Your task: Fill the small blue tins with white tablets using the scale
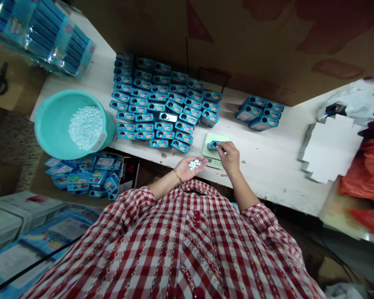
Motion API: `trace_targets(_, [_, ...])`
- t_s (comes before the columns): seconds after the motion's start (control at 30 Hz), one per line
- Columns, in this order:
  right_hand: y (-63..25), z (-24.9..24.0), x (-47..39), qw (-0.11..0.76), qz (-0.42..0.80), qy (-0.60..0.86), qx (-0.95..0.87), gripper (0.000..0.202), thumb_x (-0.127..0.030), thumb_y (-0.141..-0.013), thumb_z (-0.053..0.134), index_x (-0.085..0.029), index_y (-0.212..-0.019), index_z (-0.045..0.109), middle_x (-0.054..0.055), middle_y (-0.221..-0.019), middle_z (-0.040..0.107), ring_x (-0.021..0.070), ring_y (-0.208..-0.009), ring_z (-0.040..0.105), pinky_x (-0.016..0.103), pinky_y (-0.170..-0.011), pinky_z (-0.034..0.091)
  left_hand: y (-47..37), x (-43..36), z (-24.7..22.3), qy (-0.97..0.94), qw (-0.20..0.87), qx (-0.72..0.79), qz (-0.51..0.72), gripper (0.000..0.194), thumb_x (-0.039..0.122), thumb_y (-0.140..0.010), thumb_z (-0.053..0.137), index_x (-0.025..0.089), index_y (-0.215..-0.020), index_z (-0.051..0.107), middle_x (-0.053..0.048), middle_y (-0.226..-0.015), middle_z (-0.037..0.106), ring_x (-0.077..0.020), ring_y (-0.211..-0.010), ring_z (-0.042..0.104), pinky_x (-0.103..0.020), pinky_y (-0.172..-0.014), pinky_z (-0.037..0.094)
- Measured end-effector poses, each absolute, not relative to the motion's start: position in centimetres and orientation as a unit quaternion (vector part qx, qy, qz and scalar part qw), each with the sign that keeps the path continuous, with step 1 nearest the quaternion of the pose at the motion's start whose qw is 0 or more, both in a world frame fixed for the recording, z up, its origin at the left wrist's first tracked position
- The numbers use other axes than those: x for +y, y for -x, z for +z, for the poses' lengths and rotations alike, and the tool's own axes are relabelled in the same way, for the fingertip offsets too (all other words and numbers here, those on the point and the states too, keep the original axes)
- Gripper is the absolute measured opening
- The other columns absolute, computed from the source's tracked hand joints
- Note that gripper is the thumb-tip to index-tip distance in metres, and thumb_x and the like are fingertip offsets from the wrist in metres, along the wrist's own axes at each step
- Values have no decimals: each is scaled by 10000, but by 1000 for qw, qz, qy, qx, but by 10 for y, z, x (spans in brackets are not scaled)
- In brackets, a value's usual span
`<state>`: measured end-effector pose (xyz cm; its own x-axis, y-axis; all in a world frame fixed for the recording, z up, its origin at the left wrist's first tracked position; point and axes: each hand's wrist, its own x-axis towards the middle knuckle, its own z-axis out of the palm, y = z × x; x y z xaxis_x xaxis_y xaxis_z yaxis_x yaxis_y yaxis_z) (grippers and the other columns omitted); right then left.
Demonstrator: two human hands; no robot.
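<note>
On the upturned palm of my left hand lies a small heap of white tablets; the fingers are stretched out to the right. My right hand has its fingertips pinched together at the dark opening of a small blue box. What is between those fingertips is too small to make out. Under the box is a pale green kitchen scale, its display at the near edge. Several blue boxes with dark round openings stand in rows to the left of the scale.
A turquoise basin holds many white tablets at the left. More blue boxes stand at the right, before a large cardboard box. White cut card and red plastic bags lie far right. A carton of blue packs sits below the basin.
</note>
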<state>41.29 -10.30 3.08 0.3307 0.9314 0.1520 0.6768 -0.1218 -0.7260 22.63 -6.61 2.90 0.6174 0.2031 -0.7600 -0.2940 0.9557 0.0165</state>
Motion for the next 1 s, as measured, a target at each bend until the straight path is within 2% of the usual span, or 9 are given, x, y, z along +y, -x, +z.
trace_targets(0.1, [-413,33,-105,382,172,729,-542,160,-255,-821,532,-190,-848,676,46,-816,623,149,-775,588,296,-725,499,-224,-68,26,60,897,414,142,268,169,-862,403,57,-811,641,-159,-894,680,-209,-880,649,-328,-834,477])
trace_targets(0.23, [-405,44,-113,426,184,722,-513,133,-274,-805,567,-203,-811,680,28,-798,621,139,-744,587,274,-651,500,-224,-69,25,60,897,416,139,260,165,-854,409,58,-808,642,-158,-894,680,-211,-899,644,-334,-856,463])
trace_targets(0.3, [-399,49,-117,444,188,708,-516,124,-266,-803,573,-209,-815,682,25,-799,624,140,-763,590,273,-662,501,-225,-70,25,58,896,419,134,262,166,-853,407,59,-813,642,-155,-893,682,-213,-923,638,-335,-871,454])
trace_targets(0.4, [-395,48,-116,444,172,708,-522,128,-256,-808,569,-218,-822,690,28,-806,628,147,-803,594,296,-731,500,-225,-72,25,57,896,421,129,249,167,-844,419,59,-825,643,-157,-894,681,-215,-952,628,-341,-897,439])
trace_targets(0.57, [-405,39,-108,438,167,741,-481,142,-282,-796,580,-222,-832,703,24,-785,623,146,-768,595,305,-726,503,-223,-73,26,58,893,428,127,237,166,-842,427,60,-832,639,-154,-893,680,-212,-950,627,-343,-894,442])
trace_targets(0.83, [-398,50,-136,511,237,730,-388,120,-283,-759,619,-212,-815,698,17,-796,623,148,-787,593,313,-724,507,-210,-80,29,63,880,454,123,266,164,-865,395,54,-805,631,-152,-853,680,-202,-841,651,-334,-822,478])
trace_targets(0.9, [-379,53,-144,492,269,703,-437,103,-266,-773,610,-218,-807,695,19,-793,630,148,-788,594,308,-731,507,-210,-83,28,61,885,450,103,273,162,-874,387,51,-808,627,-149,-825,677,-192,-789,655,-325,-782,491])
trace_targets(1.0, [-346,50,-156,426,319,628,-568,162,-226,-831,525,-230,-852,686,37,-836,639,153,-825,601,303,-756,513,-210,-87,27,62,892,440,78,255,135,-873,401,65,-737,606,-79,-652,638,-123,-578,612,-248,-630,492])
